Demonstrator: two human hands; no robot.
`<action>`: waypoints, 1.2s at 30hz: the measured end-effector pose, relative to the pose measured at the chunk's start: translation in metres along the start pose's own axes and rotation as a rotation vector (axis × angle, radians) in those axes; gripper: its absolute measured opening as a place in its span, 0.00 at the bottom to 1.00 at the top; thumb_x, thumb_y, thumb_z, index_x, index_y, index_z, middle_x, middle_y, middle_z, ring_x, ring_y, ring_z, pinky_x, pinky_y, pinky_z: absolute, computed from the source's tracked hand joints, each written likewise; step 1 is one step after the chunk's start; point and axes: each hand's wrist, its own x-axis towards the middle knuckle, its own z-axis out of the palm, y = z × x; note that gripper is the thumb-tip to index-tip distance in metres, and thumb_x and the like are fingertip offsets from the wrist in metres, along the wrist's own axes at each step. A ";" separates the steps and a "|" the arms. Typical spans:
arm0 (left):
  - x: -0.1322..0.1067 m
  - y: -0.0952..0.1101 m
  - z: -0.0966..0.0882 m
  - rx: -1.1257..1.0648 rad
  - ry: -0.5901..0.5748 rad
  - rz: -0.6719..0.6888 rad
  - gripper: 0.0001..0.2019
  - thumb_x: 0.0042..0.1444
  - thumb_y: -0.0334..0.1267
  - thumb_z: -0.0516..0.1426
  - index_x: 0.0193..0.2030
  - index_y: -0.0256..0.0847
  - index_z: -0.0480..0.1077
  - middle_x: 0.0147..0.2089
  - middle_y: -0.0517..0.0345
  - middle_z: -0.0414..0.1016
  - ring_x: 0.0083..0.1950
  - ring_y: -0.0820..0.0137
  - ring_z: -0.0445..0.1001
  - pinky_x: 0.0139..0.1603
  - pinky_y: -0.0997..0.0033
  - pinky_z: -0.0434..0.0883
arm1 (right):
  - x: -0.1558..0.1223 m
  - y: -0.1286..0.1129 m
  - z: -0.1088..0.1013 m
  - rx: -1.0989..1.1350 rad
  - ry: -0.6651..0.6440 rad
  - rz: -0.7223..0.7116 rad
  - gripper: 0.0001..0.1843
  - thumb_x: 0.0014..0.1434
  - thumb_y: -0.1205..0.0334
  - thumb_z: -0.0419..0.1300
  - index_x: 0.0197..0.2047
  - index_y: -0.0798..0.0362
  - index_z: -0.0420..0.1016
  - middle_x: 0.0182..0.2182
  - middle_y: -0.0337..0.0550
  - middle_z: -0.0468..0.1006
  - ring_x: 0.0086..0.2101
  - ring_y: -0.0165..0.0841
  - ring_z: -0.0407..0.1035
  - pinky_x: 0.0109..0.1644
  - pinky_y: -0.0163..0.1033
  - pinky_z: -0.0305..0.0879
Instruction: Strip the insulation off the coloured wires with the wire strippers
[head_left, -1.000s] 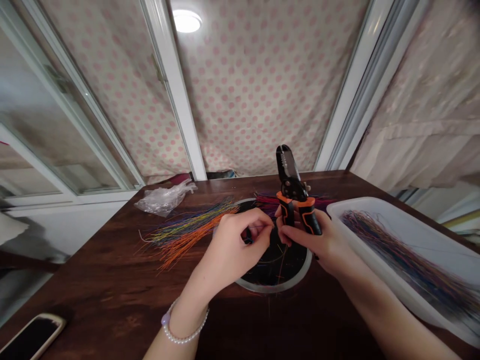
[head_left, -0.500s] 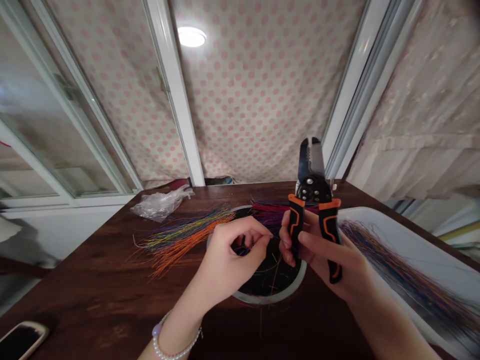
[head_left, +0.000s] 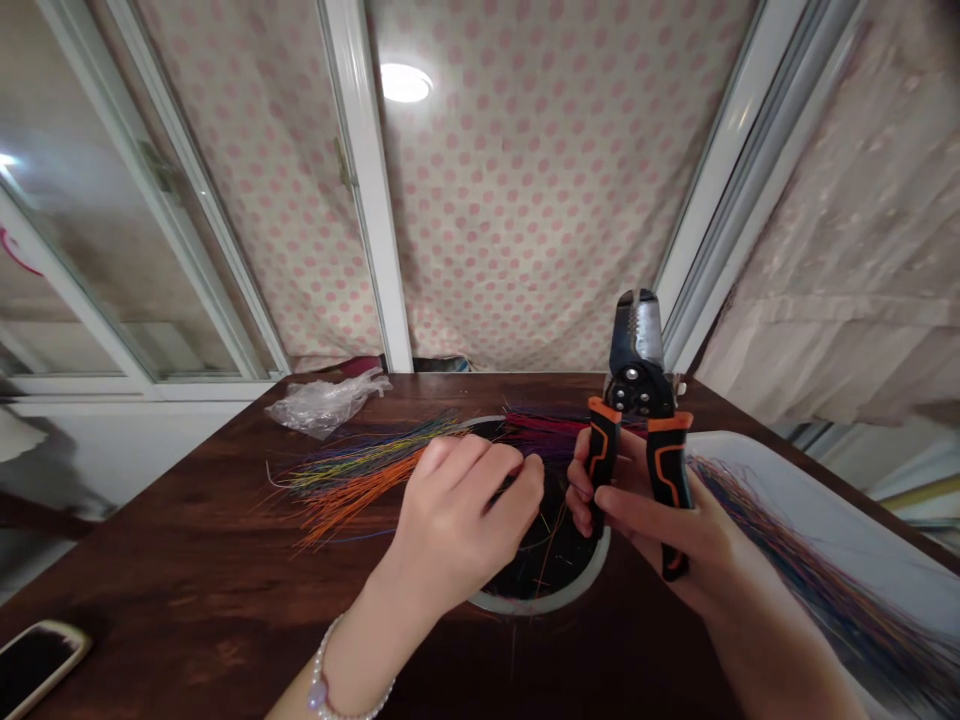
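Observation:
My right hand is wrapped around the black and orange handles of a wire stripper. The tool stands upright, notched jaws at the top and handles apart. To its left, my left hand is closed in a pinch, knuckles up. A thin blue wire trails out leftward from behind that hand; the fingers hide where it is gripped. Under both hands lies a round black dish with a pale rim, scattered with short wire scraps. Orange, yellow and blue wires fan out to the left of it.
Red and purple wires lie at the dish's far side. A white tray with a long bundle of mixed wires stands at right. A crumpled clear plastic bag sits at the back left, and a phone at the front left.
My left hand has turned over so its knuckles face up, and a blue wire now shows to its left. The wire stripper has shifted slightly right and down in view; its jaws have come closer together.

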 end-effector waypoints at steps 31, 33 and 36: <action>0.011 0.015 0.002 -1.447 -0.396 -1.025 0.07 0.58 0.32 0.59 0.30 0.36 0.77 0.25 0.61 0.74 0.29 0.76 0.70 0.34 0.76 0.66 | -0.002 0.007 0.005 -0.111 0.135 -0.219 0.14 0.53 0.58 0.72 0.41 0.48 0.75 0.30 0.34 0.74 0.30 0.28 0.69 0.36 0.34 0.69; 0.010 0.015 0.001 -1.447 -0.369 -1.003 0.06 0.58 0.31 0.60 0.30 0.36 0.78 0.26 0.60 0.75 0.29 0.75 0.71 0.34 0.75 0.67 | -0.002 0.005 0.007 -0.049 0.112 -0.183 0.14 0.52 0.58 0.72 0.40 0.48 0.74 0.29 0.34 0.73 0.30 0.28 0.68 0.36 0.34 0.68; 0.009 0.016 0.001 -1.406 -0.307 -0.925 0.06 0.57 0.29 0.60 0.30 0.37 0.78 0.26 0.58 0.78 0.29 0.74 0.73 0.35 0.73 0.70 | -0.001 0.004 0.009 0.065 0.068 -0.109 0.16 0.51 0.60 0.73 0.40 0.48 0.72 0.28 0.33 0.71 0.29 0.28 0.67 0.34 0.33 0.67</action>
